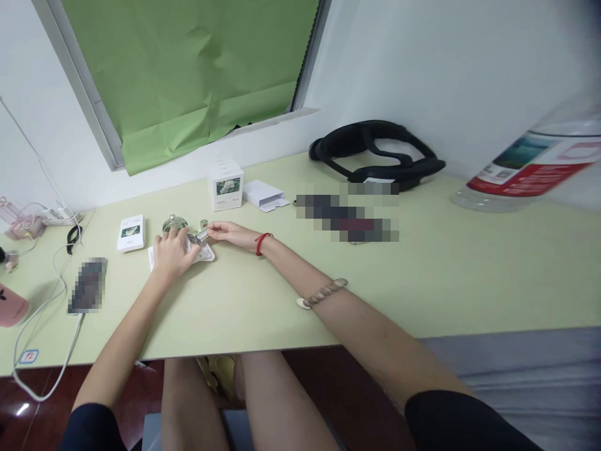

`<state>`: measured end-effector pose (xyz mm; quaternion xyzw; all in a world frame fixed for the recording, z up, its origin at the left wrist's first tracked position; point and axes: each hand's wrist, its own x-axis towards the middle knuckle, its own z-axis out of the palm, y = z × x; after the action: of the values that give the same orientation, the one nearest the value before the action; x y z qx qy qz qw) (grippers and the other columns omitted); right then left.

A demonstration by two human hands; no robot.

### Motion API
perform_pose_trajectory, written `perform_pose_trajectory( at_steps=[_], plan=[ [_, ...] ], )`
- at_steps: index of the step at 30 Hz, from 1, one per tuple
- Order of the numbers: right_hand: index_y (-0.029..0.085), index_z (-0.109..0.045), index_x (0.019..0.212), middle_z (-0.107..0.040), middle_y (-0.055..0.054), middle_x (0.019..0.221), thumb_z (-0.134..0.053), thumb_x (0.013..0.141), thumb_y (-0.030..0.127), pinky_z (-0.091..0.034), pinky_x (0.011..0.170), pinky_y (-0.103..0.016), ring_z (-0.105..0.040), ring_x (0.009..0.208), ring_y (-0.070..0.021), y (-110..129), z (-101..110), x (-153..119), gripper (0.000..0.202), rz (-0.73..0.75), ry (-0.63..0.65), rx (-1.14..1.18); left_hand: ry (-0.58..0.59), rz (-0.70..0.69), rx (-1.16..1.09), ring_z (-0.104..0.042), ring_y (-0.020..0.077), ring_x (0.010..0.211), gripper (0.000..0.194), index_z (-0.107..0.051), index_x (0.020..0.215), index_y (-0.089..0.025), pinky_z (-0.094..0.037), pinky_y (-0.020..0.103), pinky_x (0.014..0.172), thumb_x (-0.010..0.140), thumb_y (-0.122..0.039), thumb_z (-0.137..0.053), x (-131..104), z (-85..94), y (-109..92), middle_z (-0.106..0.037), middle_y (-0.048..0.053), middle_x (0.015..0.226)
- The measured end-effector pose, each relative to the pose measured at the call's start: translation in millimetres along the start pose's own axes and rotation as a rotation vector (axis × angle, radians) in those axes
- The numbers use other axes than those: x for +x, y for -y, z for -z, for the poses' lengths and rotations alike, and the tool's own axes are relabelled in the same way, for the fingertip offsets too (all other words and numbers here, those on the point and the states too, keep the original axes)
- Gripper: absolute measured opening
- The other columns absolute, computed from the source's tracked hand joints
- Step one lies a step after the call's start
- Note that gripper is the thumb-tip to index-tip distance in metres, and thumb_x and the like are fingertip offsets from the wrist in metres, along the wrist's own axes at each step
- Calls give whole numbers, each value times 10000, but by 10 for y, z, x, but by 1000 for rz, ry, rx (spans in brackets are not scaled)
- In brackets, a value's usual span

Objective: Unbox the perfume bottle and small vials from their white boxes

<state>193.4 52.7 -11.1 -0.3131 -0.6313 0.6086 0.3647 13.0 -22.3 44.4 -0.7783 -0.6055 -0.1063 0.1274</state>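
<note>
My left hand point(171, 254) bends its fingers over a clear, shiny glass-like piece point(194, 240) on the table. Beneath that hand lies a white printed paper or flat box point(205, 254). My right hand point(230, 233), with a red cord at the wrist, pinches a small pale, shiny strip-like piece point(203, 233) against the glass-like one; its exact kind is too small to tell. Just behind the left fingers stands a clear round glass bottle point(174, 223). A small greenish glass or cap-like piece point(203, 223) sits to its right, close to the right fingertips.
White boxes with a flower picture point(228, 191) stand in a row behind; another flat box point(131, 233) lies left. An opened white carton point(265, 195), black headset point(378, 153) and large plastic bottle point(530, 163) are rightward. A charging phone point(87, 285) and pink cup point(12, 305) lie left.
</note>
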Motion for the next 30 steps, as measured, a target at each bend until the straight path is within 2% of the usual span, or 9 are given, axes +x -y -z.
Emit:
perform_pose_trajectory(
  at_steps=[5,9,13,17,20,26,30],
  plan=[
    [156,-588,900,-677,-55,944,-631,794,334,-398,992,-369,-617,955,-162,20,-17,-14,212,-3,28,72,-10,14,3,-568,247,1046,384,-552,1190,-216,-349,369,903,857,-377,-449,-4,17,-5,-629,75,1111],
    [164,-548,853,-677,-56,942,-596,825,323,-398,981,-372,-625,952,-161,23,-38,-21,168,-16,-18,77,-4,35,18,-579,255,1013,377,-562,1174,-203,-348,375,901,860,-373,-445,-16,47,-17,-633,85,1093],
    [183,-511,833,-673,-49,939,-528,882,315,-429,955,-365,-639,921,-148,15,-47,-28,142,-43,-116,112,7,82,45,-582,267,1000,379,-576,1151,-184,-356,379,885,848,-372,-446,-27,43,15,-641,99,1068],
    [200,-491,843,-645,-26,867,-439,931,317,-515,815,-324,-637,714,-111,3,-38,-16,155,-109,-261,173,43,99,43,-588,245,973,312,-604,1076,-199,-361,362,870,839,-296,-426,-28,1,87,-649,85,1017],
    [201,-476,825,-624,-20,818,-404,943,346,-536,727,-300,-605,616,-99,-15,-49,5,201,-134,-320,166,36,93,43,-589,237,957,300,-609,1050,-190,-355,359,873,835,-285,-424,-27,-20,104,-648,85,997],
    [211,-432,772,-606,-27,764,-429,907,484,-549,637,-301,-593,607,-125,-50,-85,18,305,-127,-317,126,-6,163,65,-581,247,956,320,-607,1027,-172,-354,373,874,861,-345,-395,-48,-15,26,-647,103,999],
    [211,-420,769,-591,-27,776,-421,903,496,-556,598,-329,-595,614,-138,-33,-108,15,315,-142,-358,138,-22,222,75,-572,266,966,345,-598,1010,-165,-361,393,870,868,-398,-386,-68,-10,-28,-641,118,994]
  ],
)
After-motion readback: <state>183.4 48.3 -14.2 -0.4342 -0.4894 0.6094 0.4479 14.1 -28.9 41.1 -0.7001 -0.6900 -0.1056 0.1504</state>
